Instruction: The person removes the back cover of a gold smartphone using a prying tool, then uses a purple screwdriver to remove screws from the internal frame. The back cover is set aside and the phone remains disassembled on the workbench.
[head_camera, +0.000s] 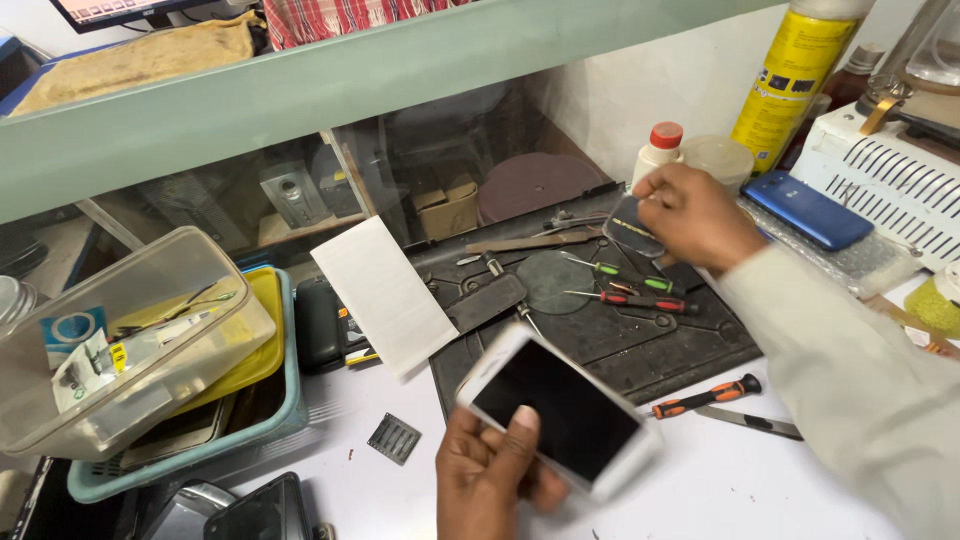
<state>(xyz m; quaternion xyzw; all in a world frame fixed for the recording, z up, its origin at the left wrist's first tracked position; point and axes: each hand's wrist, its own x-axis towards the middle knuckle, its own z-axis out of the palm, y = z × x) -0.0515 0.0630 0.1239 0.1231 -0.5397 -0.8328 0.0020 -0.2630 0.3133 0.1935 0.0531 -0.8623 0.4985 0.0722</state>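
White phone (560, 415), lower centre, sits gripped in the left hand (490, 475) while the right hand (695, 215), upper right, pinches a clear screen protector (632, 228), seemingly mid-fitting; aligning looks next.

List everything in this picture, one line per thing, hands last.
white phone: 1, white with dark screen, held over the table
clear film piece: 1, transparent, above the mat
work mat: 1, dark grey, centre
screwdrivers: 3, green, red and orange handles, on and beside the mat
blue phone: 1, right
spray can: 1, yellow, top right
small bottle: 1, white with red cap
clear box: 1, left
white card: 1, leaning by the mat
left hand: holds the white phone
right hand: holds the clear film piece
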